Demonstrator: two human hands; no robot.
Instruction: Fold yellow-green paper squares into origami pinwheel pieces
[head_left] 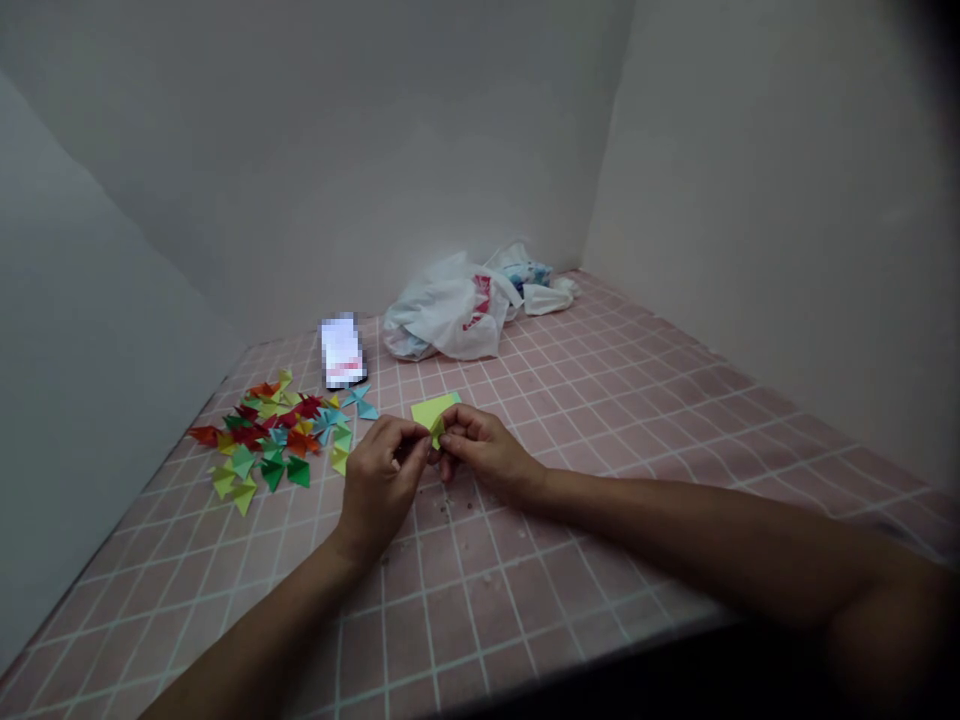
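Note:
Between my two hands is a small folded yellow paper [436, 430], pinched by the fingertips above the tiled surface. My left hand [386, 465] grips its left side, fingers closed. My right hand [484, 450] closes on its right side, partly covering it. Just behind the fingers lies a yellow-green stack of square paper sheets [433, 408], with a bluish-green corner showing at its right. To the left is a loose pile of folded paper pieces [274, 430] in red, orange, yellow, green and blue.
A lit phone [343, 350] with a blurred screen stands behind the paper pile. Crumpled white plastic bags [450, 305] lie near the back wall, and a smaller bag [551, 295] sits to their right. Pale walls enclose the pink tiled surface [600, 400].

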